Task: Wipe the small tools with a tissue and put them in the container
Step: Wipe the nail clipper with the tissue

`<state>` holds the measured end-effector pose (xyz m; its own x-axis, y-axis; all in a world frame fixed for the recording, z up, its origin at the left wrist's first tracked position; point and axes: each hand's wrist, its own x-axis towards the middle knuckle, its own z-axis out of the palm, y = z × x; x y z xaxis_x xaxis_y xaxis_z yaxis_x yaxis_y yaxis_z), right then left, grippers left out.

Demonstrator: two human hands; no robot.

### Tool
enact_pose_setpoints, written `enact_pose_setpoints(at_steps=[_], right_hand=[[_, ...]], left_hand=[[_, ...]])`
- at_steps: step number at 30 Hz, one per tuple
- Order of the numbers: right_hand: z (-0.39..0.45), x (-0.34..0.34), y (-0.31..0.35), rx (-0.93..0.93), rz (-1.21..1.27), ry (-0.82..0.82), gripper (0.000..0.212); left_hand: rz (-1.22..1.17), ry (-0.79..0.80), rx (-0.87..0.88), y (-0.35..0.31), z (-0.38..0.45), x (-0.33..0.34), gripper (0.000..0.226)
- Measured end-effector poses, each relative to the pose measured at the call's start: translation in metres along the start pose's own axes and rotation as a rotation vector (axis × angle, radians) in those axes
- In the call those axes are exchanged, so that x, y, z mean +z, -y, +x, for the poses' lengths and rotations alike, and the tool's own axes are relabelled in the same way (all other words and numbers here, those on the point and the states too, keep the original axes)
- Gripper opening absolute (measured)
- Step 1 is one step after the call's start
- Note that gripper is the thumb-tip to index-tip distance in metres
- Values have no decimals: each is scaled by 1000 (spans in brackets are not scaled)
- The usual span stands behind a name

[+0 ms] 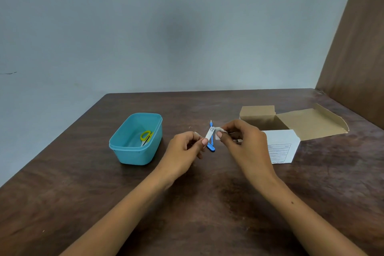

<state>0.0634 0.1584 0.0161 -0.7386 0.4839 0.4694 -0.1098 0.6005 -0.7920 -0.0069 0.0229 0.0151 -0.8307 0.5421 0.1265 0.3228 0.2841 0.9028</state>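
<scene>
My left hand [185, 146] pinches the lower end of a small silver nail clipper [209, 134] above the middle of the table. My right hand [241, 139] pinches a bit of white tissue [220, 130] against the clipper's upper end. A thin blue tool [211, 143] with a forked metal tip lies on the table just behind the clipper. At the left stands the teal plastic container [136, 157], and small yellow-handled scissors [146, 136] lie inside it.
An open brown cardboard box [295, 122] sits at the right back of the brown table [104, 203], with a white printed sheet [282, 147] in front of it. A wooden panel [357, 48] rises along the right side.
</scene>
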Motion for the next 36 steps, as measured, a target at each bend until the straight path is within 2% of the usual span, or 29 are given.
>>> enact_pose_setpoints(at_steps=[3, 7, 13, 18, 24, 32, 36], right_hand=[[2, -1, -1, 95, 151, 17, 5], [1, -2, 1, 185, 341, 56, 5], [1, -2, 0, 194, 347, 44, 9], [-1, -1, 3, 179, 334, 54, 10], [-3, 2, 4, 212, 408, 80, 10], [-2, -1, 6, 270, 525, 138, 7], [-1, -4, 5, 278, 502, 174, 9]], left_hand=[[-158, 44, -7, -2, -3, 3, 15], [-179, 78, -10, -1, -4, 5, 16], [-199, 50, -5, 0, -4, 4, 13], [-263, 28, 16, 3, -4, 3, 20], [-237, -7, 35, 6, -3, 2, 18], [-295, 67, 23, 6, -1, -3, 12], [-328, 129, -4, 2, -2, -5, 7]])
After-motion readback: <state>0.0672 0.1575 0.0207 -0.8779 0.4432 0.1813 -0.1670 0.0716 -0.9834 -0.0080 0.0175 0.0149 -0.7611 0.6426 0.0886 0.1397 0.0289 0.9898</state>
